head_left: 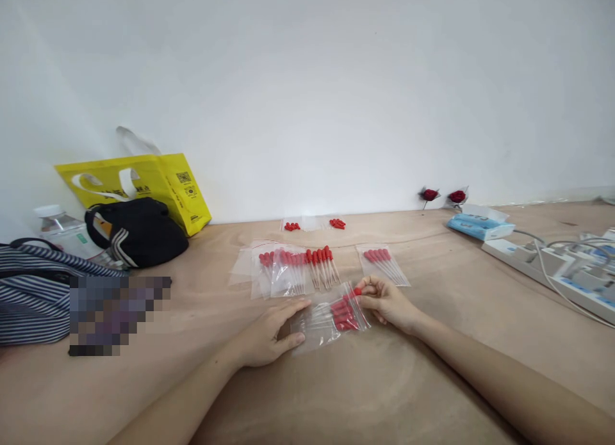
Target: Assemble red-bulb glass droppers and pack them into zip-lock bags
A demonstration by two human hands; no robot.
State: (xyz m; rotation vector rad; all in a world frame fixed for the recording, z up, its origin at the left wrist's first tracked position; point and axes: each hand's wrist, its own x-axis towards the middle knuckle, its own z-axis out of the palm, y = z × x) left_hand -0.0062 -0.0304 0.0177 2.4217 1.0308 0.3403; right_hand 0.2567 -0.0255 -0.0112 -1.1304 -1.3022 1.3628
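A clear zip bag (317, 326) lies on the table between my hands, with several red-bulbed droppers (344, 317) inside, their bulbs toward the zip opening on the right. My right hand (384, 301) is closed at that opening, its fingertips pinching the red bulb of a dropper (357, 292). The rest of this dropper seems to run into the bag. At the bag's left end, my left hand (273, 333) touches the plastic with thumb and fingers spread apart. Just beyond are loose red-bulbed droppers (321, 259) in a row, beside overlapping clear bags (283, 278) that hold more.
Another bag of droppers (384, 266) lies behind my right hand. Small bags with red bulbs (291, 226) lie by the wall. At left are a yellow bag (177, 189), black cap (148, 234) and bottle (67, 234); at right, a tissue pack (480, 226) and power strips (542, 266).
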